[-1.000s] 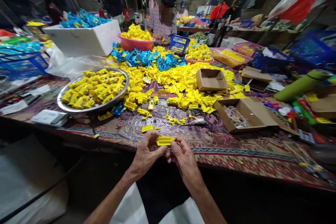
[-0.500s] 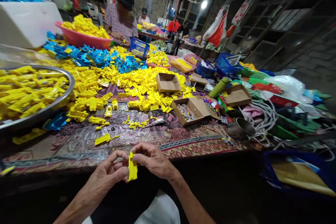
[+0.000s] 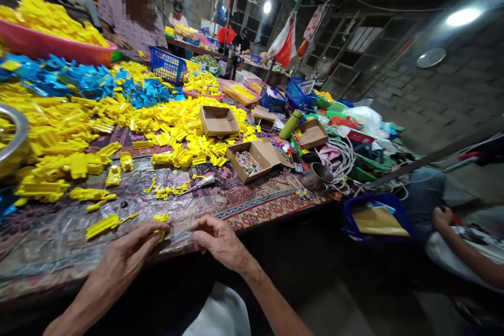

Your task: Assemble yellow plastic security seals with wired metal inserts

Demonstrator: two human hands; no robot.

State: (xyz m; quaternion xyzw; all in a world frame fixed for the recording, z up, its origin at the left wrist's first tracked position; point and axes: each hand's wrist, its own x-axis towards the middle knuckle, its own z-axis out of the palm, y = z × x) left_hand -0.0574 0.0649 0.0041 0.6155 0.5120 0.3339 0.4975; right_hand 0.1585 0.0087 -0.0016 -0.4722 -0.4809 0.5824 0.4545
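Observation:
My left hand (image 3: 126,257) reaches forward onto the patterned table cover (image 3: 260,205), fingertips closed on a small yellow plastic part (image 3: 159,234) at the near edge. My right hand (image 3: 222,244) rests beside it at the table's edge, fingers loosely bent and apart, with nothing in them. More loose yellow pieces (image 3: 103,224) lie just left of my left hand. A small tool with a pale handle (image 3: 199,184) lies a little beyond both hands.
A big heap of yellow parts (image 3: 169,121) and blue parts (image 3: 79,79) covers the table, with a metal tray rim (image 3: 16,136) at the left. Open cardboard boxes (image 3: 258,155) and a metal cup (image 3: 318,176) stand at the right. A person (image 3: 129,16) sits opposite; another person's arm (image 3: 460,247) is low right.
The view has swung to the right. Both hands held the yellow part in front of me; now the left hand has brought it down to the table and the right hand has let go.

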